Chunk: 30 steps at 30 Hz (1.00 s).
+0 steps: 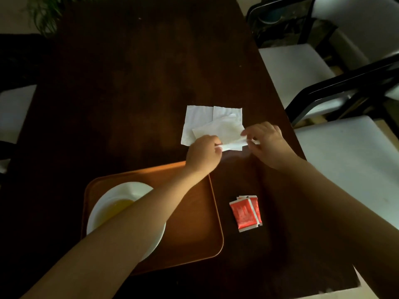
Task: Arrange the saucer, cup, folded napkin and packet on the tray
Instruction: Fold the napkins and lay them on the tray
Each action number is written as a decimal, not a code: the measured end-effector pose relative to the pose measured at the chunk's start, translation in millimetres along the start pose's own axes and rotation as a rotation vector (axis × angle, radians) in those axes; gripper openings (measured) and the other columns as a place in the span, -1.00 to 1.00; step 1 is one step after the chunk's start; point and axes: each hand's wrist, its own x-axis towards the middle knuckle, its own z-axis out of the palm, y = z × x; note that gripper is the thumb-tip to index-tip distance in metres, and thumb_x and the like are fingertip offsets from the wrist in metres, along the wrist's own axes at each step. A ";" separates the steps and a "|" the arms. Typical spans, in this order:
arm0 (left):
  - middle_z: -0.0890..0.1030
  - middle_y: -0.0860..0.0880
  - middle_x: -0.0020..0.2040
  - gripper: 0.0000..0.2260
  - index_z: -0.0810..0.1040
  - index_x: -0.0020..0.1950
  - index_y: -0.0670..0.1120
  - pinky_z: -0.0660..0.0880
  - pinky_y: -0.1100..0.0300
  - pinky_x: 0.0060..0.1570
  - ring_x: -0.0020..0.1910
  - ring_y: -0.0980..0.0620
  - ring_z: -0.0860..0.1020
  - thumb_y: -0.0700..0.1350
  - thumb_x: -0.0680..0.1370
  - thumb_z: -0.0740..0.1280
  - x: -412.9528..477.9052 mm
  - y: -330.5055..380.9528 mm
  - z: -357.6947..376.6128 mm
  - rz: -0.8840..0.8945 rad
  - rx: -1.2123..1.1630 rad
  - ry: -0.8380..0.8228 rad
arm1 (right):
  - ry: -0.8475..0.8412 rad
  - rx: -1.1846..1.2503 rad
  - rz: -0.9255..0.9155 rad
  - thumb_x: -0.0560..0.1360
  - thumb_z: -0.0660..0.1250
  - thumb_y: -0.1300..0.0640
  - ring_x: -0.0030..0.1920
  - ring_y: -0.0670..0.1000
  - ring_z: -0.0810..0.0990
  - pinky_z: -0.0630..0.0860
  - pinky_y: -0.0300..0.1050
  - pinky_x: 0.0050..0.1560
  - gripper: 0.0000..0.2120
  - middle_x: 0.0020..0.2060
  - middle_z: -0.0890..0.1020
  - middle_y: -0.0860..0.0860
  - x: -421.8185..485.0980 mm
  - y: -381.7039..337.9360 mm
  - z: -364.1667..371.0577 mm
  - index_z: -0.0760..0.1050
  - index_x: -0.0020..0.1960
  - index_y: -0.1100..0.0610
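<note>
Tray (pixel 194 212), lower left of frame: holds the saucer (pixel 112 199) with a yellowish cup (pixel 117 207), largely hidden under the forearm; placed.
Napkin (pixel 213 126), centre of tabletop (pixel 129 93): left hand (pixel 204 154) and right hand (pixel 266 143) each pinch its near edge, mid-fold; off tray.
Packet (pixel 246 212), red, just right of tray: untouched.

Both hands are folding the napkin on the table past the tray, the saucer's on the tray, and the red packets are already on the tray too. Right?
Not quite. In the head view the red packets lie on the table, right of the tray, not on it. The rest holds: left hand and right hand grip the napkin beyond the tray, and the saucer is on the tray.
</note>
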 end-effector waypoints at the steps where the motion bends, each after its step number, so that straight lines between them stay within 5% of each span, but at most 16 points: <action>1: 0.62 -0.15 -0.06 -0.86 0.56 -0.05 -0.18 0.33 0.19 -0.15 -0.07 -0.05 0.53 -0.21 0.50 0.22 6.8 -1.2 -5.2 -0.067 -0.040 -0.007 | 0.003 0.056 0.020 0.48 0.25 0.25 0.09 0.10 0.47 0.27 0.02 0.15 -0.79 -0.02 0.61 0.07 10.5 -1.9 -3.0 0.50 0.09 0.10; 8: 0.57 -0.16 0.17 -0.77 0.51 0.16 -0.16 0.42 0.13 0.11 0.15 -0.10 0.51 -0.19 0.53 0.21 39.8 -9.4 -25.0 -0.310 -0.232 0.085 | -0.091 0.306 0.184 0.51 0.24 0.24 0.16 0.11 0.53 0.47 0.05 0.20 -0.76 0.15 0.58 0.14 77.6 -8.1 -0.2 0.46 0.16 0.19; 13: 0.55 -0.12 0.13 -0.77 0.48 0.15 -0.12 0.36 0.02 0.13 0.17 -0.13 0.44 -0.22 0.50 0.25 21.1 -8.4 -21.1 0.063 0.182 0.311 | 0.020 0.204 0.272 0.51 0.25 0.13 0.27 0.16 0.39 0.35 0.11 0.30 -0.62 0.24 0.51 0.11 81.1 -3.0 10.3 0.33 0.32 0.10; 17: 0.56 -0.14 0.11 -0.79 0.47 0.15 -0.16 0.38 0.05 0.13 0.15 -0.11 0.44 -0.16 0.53 0.23 7.9 -10.9 -1.2 0.222 0.361 0.079 | 0.074 -0.006 0.095 0.47 0.28 0.18 0.26 0.14 0.36 0.28 0.10 0.26 -0.69 0.19 0.52 0.08 50.7 4.0 15.7 0.44 0.21 0.10; 21: 0.58 -0.14 0.05 -0.82 0.49 0.09 -0.18 0.43 0.02 0.04 0.07 -0.11 0.48 -0.16 0.54 0.21 9.9 -16.8 10.5 0.184 0.492 -0.008 | -0.106 -0.206 0.012 0.47 0.26 0.17 0.27 0.08 0.36 0.22 0.05 0.30 -0.77 0.16 0.55 0.02 33.0 16.1 24.5 0.50 0.13 0.07; 26: 0.61 -0.16 -0.15 -0.87 0.54 -0.10 -0.22 0.31 0.09 -0.24 -0.14 -0.12 0.53 -0.30 0.51 0.20 15.5 -14.5 11.3 0.248 0.640 -0.015 | -0.017 -0.148 0.019 0.47 0.25 0.25 0.16 0.10 0.44 0.28 0.00 0.22 -0.81 0.07 0.58 0.07 32.4 20.8 33.7 0.54 0.05 0.13; 30: 0.63 -0.17 -0.17 -0.86 0.54 -0.08 -0.22 0.32 0.08 -0.24 -0.18 -0.14 0.57 -0.28 0.51 0.18 17.7 -9.9 4.8 0.268 0.656 -0.023 | 0.001 -0.096 0.057 0.47 0.25 0.24 0.16 0.11 0.44 0.30 0.03 0.23 -0.82 0.06 0.58 0.08 35.1 20.0 33.6 0.54 0.04 0.13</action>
